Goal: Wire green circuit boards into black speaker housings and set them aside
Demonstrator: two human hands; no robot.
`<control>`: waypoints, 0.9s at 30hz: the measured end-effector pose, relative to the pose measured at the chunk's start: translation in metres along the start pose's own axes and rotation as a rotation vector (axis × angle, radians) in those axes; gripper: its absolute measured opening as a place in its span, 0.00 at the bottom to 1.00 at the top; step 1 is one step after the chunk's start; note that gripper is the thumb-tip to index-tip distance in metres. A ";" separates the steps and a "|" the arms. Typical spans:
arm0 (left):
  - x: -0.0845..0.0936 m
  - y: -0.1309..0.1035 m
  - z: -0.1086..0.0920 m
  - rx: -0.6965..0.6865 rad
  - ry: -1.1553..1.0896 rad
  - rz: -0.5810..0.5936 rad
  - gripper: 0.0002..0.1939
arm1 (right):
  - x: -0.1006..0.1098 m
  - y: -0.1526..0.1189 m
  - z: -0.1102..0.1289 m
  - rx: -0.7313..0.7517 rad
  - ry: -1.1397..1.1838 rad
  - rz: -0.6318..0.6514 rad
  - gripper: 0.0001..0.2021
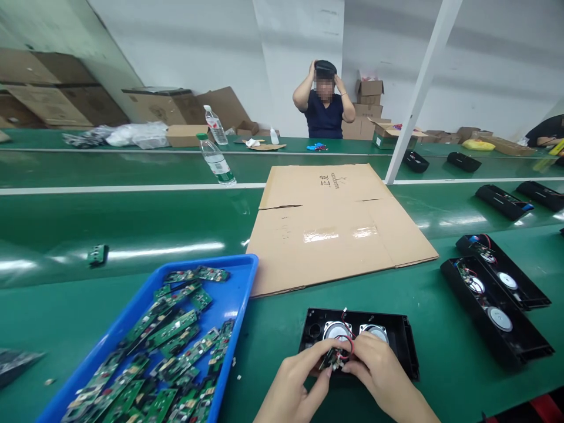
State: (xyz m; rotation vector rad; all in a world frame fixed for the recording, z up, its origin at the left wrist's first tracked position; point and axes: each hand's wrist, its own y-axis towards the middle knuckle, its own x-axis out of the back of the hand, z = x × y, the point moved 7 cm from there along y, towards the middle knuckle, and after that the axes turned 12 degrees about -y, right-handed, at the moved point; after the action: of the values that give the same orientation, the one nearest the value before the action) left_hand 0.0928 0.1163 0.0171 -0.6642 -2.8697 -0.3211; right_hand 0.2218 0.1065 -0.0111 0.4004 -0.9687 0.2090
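Note:
A black speaker housing (403, 346) with two round speakers lies on the green bench in front of me. Over its near edge, my left hand (304, 370) pinches a small circuit board (331, 357) between thumb and fingers. My right hand (374, 364) is closed at the board's right side, its fingertips at the red and black wires (350, 341). Which wire or plug those fingertips grip is too small to make out. The wires run from the board toward the speakers (337, 330). My fingers cover part of the board and the housing's near side.
Left of my hands stands a blue tray (249, 276) piled with circuit boards. A flat cardboard sheet (326, 235) lies beyond the housing. More black housings (497, 317) rest at the right. A water bottle (217, 161) and a white post (418, 100) stand farther back; a person (325, 117) sits opposite.

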 end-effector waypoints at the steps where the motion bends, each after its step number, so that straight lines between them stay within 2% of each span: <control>1: 0.000 0.000 -0.001 -0.026 0.023 -0.010 0.21 | 0.000 0.000 0.001 0.008 -0.012 -0.005 0.07; 6: -0.005 -0.006 0.006 -0.172 0.201 -0.051 0.23 | -0.002 -0.005 -0.004 -0.062 -0.051 -0.071 0.05; 11: -0.010 -0.008 0.012 -0.207 0.246 -0.042 0.23 | -0.001 -0.005 -0.001 -0.029 -0.069 -0.070 0.07; 21: -0.012 -0.006 0.012 -0.129 0.230 0.047 0.20 | 0.005 -0.001 0.009 0.074 -0.066 -0.116 0.09; 27: -0.007 -0.001 0.009 -0.025 0.158 0.038 0.19 | 0.007 -0.002 0.008 0.073 -0.129 -0.188 0.10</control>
State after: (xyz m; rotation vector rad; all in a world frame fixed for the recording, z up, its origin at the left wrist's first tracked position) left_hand 0.0973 0.1145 0.0068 -0.6660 -2.7046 -0.3856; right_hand 0.2204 0.1009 -0.0017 0.5745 -1.0454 0.0484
